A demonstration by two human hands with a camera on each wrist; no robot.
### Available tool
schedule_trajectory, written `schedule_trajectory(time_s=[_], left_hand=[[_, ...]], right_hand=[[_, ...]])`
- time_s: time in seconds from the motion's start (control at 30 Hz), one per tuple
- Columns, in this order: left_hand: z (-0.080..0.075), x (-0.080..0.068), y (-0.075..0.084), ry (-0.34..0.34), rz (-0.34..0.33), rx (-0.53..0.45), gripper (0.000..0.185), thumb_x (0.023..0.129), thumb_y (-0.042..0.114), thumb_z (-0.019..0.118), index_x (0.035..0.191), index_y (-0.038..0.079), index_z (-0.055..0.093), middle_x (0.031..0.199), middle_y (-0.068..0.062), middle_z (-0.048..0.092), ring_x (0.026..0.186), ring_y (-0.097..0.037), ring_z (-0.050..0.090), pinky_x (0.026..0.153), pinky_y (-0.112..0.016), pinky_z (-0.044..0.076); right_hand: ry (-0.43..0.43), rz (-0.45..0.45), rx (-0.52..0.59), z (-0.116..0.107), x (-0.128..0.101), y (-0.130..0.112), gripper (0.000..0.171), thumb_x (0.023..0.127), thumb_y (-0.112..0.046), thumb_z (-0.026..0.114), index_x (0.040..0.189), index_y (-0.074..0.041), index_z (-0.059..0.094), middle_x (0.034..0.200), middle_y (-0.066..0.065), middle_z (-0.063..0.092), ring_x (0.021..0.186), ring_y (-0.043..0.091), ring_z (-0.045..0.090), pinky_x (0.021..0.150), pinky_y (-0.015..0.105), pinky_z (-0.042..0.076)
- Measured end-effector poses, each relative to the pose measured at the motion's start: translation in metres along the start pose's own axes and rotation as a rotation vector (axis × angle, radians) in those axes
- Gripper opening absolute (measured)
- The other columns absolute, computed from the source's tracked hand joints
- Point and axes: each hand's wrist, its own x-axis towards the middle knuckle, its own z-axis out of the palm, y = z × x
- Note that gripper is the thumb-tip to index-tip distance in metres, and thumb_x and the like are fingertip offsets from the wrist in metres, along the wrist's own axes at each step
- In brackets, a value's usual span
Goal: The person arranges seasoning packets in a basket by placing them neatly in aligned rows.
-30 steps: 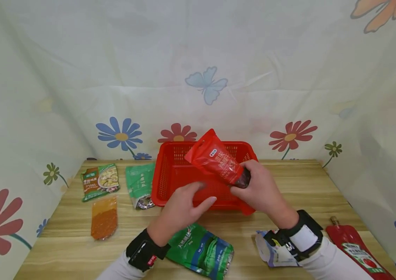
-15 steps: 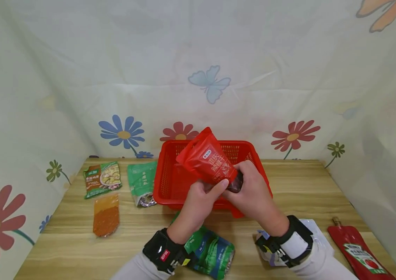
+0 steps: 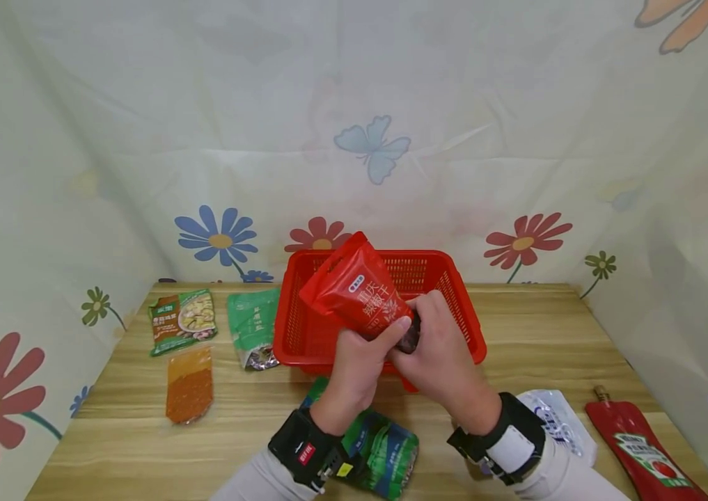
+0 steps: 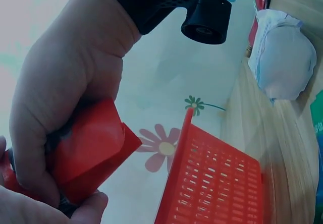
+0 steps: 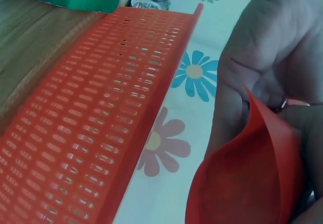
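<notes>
A wooden tabletop [image 3: 548,327] fills the lower half of the head view, backed by a pale curtain printed with flowers and a butterfly; a red slotted basket [image 3: 454,306] sits at its centre, toward 12 o'clock from the person; just above the basket's near rim both hands hold a red pouch [image 3: 354,292] with white lettering, tilted so its sealed top points to 11 o'clock.

The left hand [image 3: 356,365] wraps its fingers round the pouch's lower edge, thumb laid over the front; the right hand [image 3: 438,355] grasps the same dark bottom corner from 3 o'clock, fingers curled; a sound way to handle a soft, floppy pouch like this is probably to keep both grips low and firm, and to keep it level over the basket's open middle so it clears the rim.

Other packets lie about: a green-and-blue packet [image 3: 385,452] at 6 o'clock, partly under the left forearm; a ketchup pouch [image 3: 638,445] at 4 o'clock; a green packet [image 3: 253,327], a soup-mix packet [image 3: 181,320] and an orange sachet [image 3: 189,384] at 9 to 10 o'clock.

The basket's floor is hidden behind the pouch and hands; a white packet [image 3: 557,421] is half covered by the right wrist; both wrist views show only blurred palm, red film and basket wall, so the small print is unreadable.
</notes>
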Motion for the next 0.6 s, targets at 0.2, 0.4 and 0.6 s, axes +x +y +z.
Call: schedule_trajectory(time_s=[0.2,0.4,0.6], left_hand=[[0.004,-0.002,0.001,0.021,0.037,-0.014,0.061,0.088,0.024,0.082,0.138,0.019,0.047,0.135,-0.002,0.062,0.126,-0.023,0.058,0.102,-0.038,0.056],[0.006,-0.005,0.003,0.045,0.078,0.013,0.061,0.086,0.024,0.084,0.136,0.020,0.049,0.132,-0.001,0.064,0.124,-0.024,0.060,0.099,-0.039,0.058],[0.003,-0.008,0.005,0.075,0.121,0.109,0.062,0.085,0.027,0.085,0.135,0.021,0.048,0.131,0.002,0.065,0.122,-0.023,0.062,0.099,-0.040,0.057]], right_hand=[[0.041,-0.012,-0.003,0.002,-0.003,-0.005,0.056,0.074,-0.019,0.092,0.113,-0.010,0.053,0.108,0.007,0.055,0.099,0.018,0.051,0.083,0.038,0.055],[0.066,0.002,-0.014,0.004,-0.008,-0.012,0.058,0.074,-0.017,0.092,0.116,-0.007,0.052,0.108,0.009,0.053,0.099,0.019,0.049,0.081,0.038,0.053],[0.066,0.012,-0.018,0.005,-0.011,-0.016,0.066,0.073,-0.024,0.093,0.121,-0.008,0.050,0.112,0.008,0.053,0.104,0.018,0.048,0.085,0.038,0.056]])
